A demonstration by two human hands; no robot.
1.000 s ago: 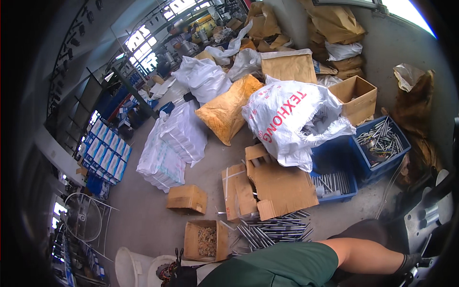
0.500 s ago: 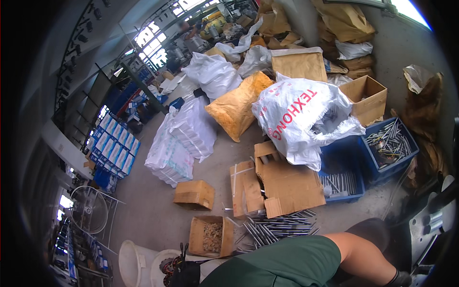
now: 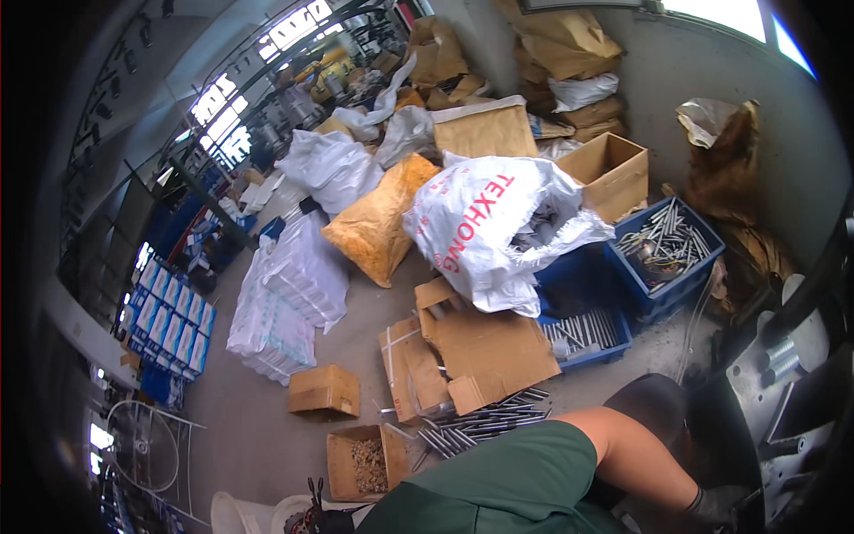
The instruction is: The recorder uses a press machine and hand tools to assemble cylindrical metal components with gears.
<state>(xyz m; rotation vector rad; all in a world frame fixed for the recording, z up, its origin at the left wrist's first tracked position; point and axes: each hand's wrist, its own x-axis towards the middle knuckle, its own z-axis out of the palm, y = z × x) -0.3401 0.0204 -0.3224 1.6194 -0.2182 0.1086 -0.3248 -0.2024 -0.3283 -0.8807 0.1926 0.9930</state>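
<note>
My right arm, in a green sleeve, reaches toward the lower right corner. My right hand (image 3: 717, 507) wears a dark glove and sits low beside a grey metal machine (image 3: 783, 392); its fingers are half cut off by the frame edge, so its grip is hidden. A dark shape with red marks (image 3: 316, 518) lies at the bottom edge next to the green cloth; I cannot tell whether it is my left hand. Loose metal rods (image 3: 485, 425) lie on the floor just above my arm.
An open cardboard box of small parts (image 3: 360, 463), a closed box (image 3: 325, 392) and flattened cardboard (image 3: 485, 351) lie on the concrete floor. Blue crates (image 3: 663, 245) hold metal rods. A big white sack (image 3: 489, 227), an orange sack (image 3: 378, 222) and wrapped white bundles (image 3: 285, 298) stand behind. A white bucket (image 3: 233, 516) is at lower left.
The view has shifted slightly, so the boxes and sacks sit a little lower and further right. My right forearm has dropped toward the bottom edge, beside the machine.
</note>
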